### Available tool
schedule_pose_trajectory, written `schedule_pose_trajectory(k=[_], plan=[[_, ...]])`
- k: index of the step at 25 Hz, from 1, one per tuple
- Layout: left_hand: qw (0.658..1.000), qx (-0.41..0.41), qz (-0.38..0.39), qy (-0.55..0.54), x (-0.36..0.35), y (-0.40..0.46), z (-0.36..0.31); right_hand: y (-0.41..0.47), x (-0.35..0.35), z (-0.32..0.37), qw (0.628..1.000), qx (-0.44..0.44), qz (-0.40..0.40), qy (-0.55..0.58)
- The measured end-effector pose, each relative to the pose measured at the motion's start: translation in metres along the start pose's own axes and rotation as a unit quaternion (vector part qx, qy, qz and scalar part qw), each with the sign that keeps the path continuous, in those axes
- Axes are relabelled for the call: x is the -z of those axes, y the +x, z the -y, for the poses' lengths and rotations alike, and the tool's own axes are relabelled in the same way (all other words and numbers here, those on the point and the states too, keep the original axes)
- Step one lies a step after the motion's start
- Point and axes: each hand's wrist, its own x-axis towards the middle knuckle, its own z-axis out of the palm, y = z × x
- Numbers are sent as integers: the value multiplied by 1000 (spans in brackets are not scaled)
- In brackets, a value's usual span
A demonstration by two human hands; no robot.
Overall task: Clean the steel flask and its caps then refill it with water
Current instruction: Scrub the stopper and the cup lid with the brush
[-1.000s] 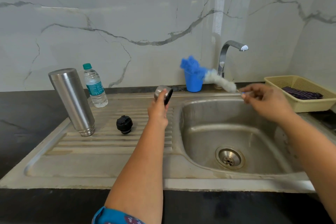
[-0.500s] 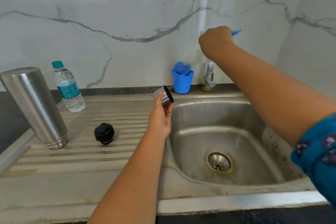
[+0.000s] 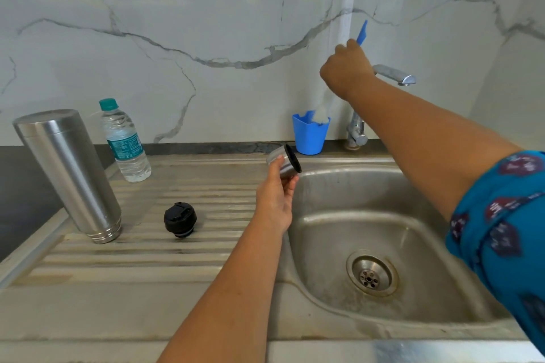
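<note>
Two hands work over the sink (image 3: 436, 250). Left of its basin, on the drainboard, the steel flask (image 3: 69, 174) stands inverted, long axis leaning left; the black inner cap (image 3: 180, 219) sits beside it. At the basin's left rim the left hand (image 3: 275, 200) pinches the steel cap (image 3: 284, 163), mouth facing right. Behind the basin, the right hand (image 3: 346, 71) grips a brush (image 3: 321, 113), bristles down in a blue cup (image 3: 309, 135).

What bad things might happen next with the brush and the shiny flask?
The brush held by the right hand might tip the blue cup over. The steel cap, pinched by the left hand beside the sink, might drop in. The upside-down flask could topple.
</note>
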Motion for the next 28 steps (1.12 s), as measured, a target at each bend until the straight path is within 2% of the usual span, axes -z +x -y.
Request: schedule_pose_trajectory(k=[3,4,6,10,13,15,17,20,22,23,25,28], plan=[[1000,-4,7,9,-2,-3,-1,-11,-5,-1,1000,14,20,0],[1000,-9,5,14,-3,-4,0,-13,-4,-9,1000,0,1,9],[1000,-22,0,10,-3,-6,-1,-21,7,-33,996,-58,-42,47],[999,-32,16,-25,-3,-6,-5,-69,14,-74,967,-194,-36,160],[1000,-14,8,-22,-2,-11,-11,-132,-24,-81,910,-256,-3,327],[1000,-7,-10,-20,2,-14,-17,-182,-47,-67,838,-231,23,493],[1000,-10,-22,-13,7,-16,-23,-214,-63,-39,773,-190,57,603],[998,-14,-43,40,13,-15,-26,-227,-81,12,726,-148,52,670],[998,-11,-48,49,16,-18,-27,-227,-84,44,721,-137,32,679],[998,-11,-51,43,17,-19,-28,-226,-84,57,735,-134,9,665],[997,-18,-56,41,19,-19,-33,-226,-85,77,786,-112,-89,602],[997,-34,-58,40,23,-17,-42,-223,-88,79,803,-91,-197,555]])
